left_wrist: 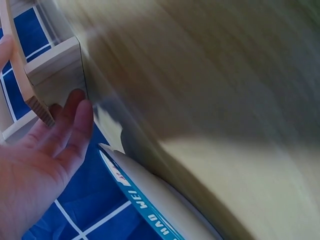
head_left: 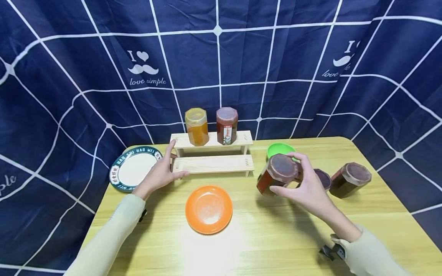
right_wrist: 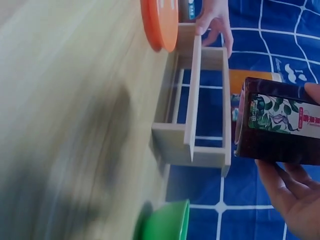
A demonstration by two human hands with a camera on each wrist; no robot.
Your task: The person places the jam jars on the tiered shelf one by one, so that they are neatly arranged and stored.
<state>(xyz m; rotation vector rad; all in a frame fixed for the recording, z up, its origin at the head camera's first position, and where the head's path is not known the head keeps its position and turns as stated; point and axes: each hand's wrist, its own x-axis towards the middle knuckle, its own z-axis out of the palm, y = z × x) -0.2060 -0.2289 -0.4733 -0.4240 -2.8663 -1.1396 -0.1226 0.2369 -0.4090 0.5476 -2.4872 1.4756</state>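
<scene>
Across the head view, I see the left hand gripping the left end of a two-step wooden rack, thumb at the lower step. To the right, above the bench, the right hand holds a dark red jar, thumb on the near side, fingers behind. Carrying it well, I judge, calls for a level jar and a slow path clear of the green bowl, a partly hidden jar and a far-right jar. An amber jar and a reddish jar stand on the upper step, the reddish one's label too small to read. An orange plate lies before the rack. At left, a teal-rimmed plate reads "HAO SHI HAO WEI"; the blue cloth says "love simple" under a moustache.

From the left wrist, fingers and thumb pinch the rack's plank; gentle pressure should steady it without dragging. "HAO" and "WEI" show on the plate.

From the right wrist, the held jar is clear of the bench, its leafy label bearing pinkish characters I cannot make out. I would mind the rack's edges.
</scene>
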